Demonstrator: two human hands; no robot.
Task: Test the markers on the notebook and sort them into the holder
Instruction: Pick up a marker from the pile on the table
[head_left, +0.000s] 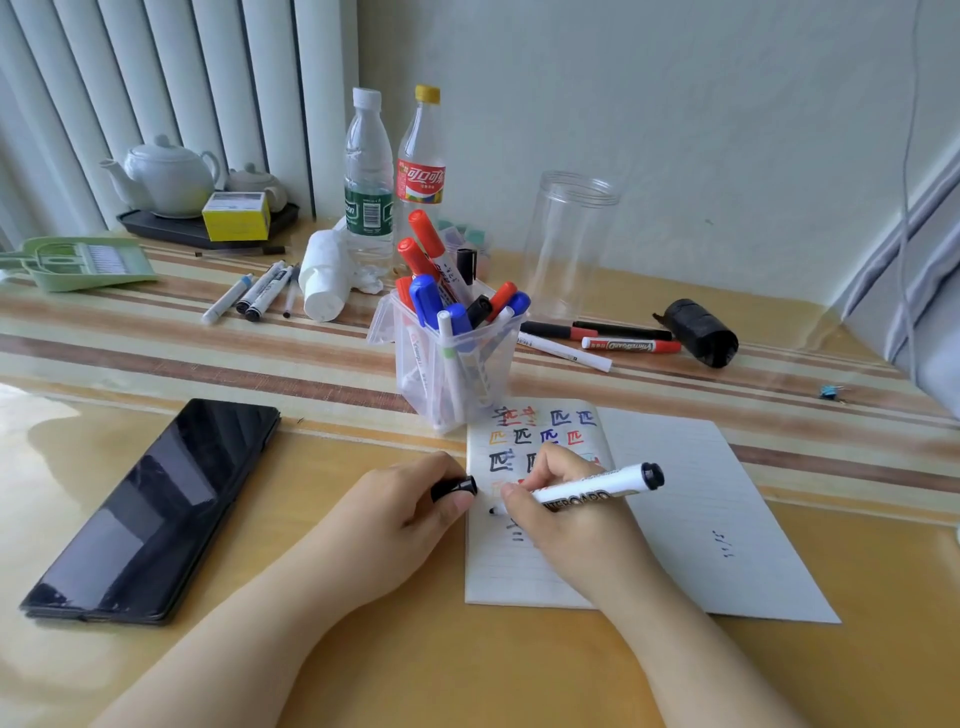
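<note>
Right hand (566, 514) fingers pinching marker (582, 492), tip on notebook (701, 499); left hand (410, 514) gripping cap (454, 488). Light short stroke, then recap.

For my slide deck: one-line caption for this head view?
Right hand tests a black marker on the notebook; left hand holds its cap.

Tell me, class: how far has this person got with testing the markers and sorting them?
Done: coloured test marks fill the top of the notebook, and many markers stand in the holder. In hand: the right hand writes with a black marker while the left hand holds its cap. Left: loose markers behind the holder and others near the bottles.
</note>
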